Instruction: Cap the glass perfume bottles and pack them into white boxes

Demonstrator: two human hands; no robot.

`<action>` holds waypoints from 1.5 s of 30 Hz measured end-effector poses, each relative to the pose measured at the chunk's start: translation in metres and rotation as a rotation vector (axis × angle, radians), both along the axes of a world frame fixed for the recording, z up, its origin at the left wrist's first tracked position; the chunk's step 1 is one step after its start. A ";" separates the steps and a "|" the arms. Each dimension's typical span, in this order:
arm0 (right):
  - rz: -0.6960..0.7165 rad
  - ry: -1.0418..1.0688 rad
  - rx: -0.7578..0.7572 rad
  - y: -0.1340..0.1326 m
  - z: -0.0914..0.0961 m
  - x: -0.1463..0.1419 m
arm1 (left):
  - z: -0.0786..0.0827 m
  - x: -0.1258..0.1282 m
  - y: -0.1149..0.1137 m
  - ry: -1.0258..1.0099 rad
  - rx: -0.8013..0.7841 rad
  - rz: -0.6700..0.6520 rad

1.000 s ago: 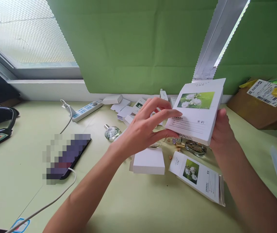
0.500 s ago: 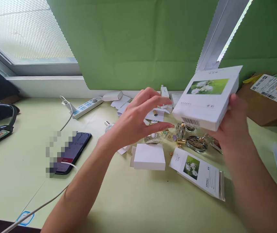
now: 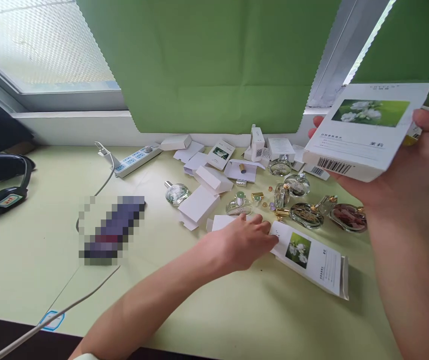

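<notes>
Raised at the upper right, my right hand (image 3: 405, 165) is wrapped round a white perfume box (image 3: 364, 142) printed with white flowers on green. My left hand (image 3: 250, 241) is low over the table with its fingers curled, closed at the left end of a second flower-printed perfume box (image 3: 312, 260) that lies flat. The thumb of that hand is hidden. Under and behind its knuckles, a plain white box (image 3: 222, 222) is partly covered. Just beyond lie glass perfume bottles, among them a clear one with a green top (image 3: 239, 204) and a round one with dark contents (image 3: 307, 215).
Opened white cartons (image 3: 199, 205) and a loose bottle (image 3: 176, 193) lie left of centre. A power strip (image 3: 138, 161), a pixelated phone (image 3: 114, 230), a white cable (image 3: 56, 315) and a black headset (image 3: 2, 185) occupy the left side. A green blind (image 3: 214, 65) hangs behind.
My left hand has come down from mid-air to the lying perfume box, and its fingers have closed. My right hand has moved right and up with its box.
</notes>
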State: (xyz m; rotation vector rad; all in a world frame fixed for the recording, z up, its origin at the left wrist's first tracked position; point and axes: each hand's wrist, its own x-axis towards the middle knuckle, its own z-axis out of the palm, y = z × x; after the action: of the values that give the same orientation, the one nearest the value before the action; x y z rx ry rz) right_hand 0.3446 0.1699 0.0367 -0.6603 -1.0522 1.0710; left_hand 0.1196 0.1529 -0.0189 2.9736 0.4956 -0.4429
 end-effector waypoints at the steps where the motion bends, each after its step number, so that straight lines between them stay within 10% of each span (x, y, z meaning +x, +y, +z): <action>1: 0.021 0.019 0.033 -0.001 0.001 0.000 | -0.001 0.001 -0.002 -0.004 0.015 0.016; 22: 0.062 -0.011 0.022 -0.015 0.009 0.010 | -0.025 -0.052 -0.048 -0.161 0.026 0.235; 28: 0.265 -0.005 -0.051 -0.012 -0.004 0.013 | 0.037 -0.063 -0.034 -0.263 -0.161 0.235; 33: 0.509 -0.139 -0.298 -0.012 -0.030 0.018 | 0.110 -0.080 0.008 -1.286 0.029 -0.009; 34: 0.549 -0.204 -0.298 -0.011 -0.035 0.016 | 0.116 -0.080 0.017 -1.448 -0.009 0.102; 41: 1.176 -0.441 -0.307 -0.005 -0.055 -0.050 | 0.105 -0.074 0.051 -1.478 -0.012 0.157; 45: 1.303 -0.684 -0.415 -0.013 -0.060 -0.087 | 0.098 -0.079 0.068 -1.704 -0.272 0.047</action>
State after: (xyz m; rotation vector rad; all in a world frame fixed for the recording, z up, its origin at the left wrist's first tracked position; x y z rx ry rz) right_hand 0.2573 0.1569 -0.0235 -0.6617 -1.9783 2.3220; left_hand 0.0404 0.2211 0.0793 1.9748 0.1959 1.6646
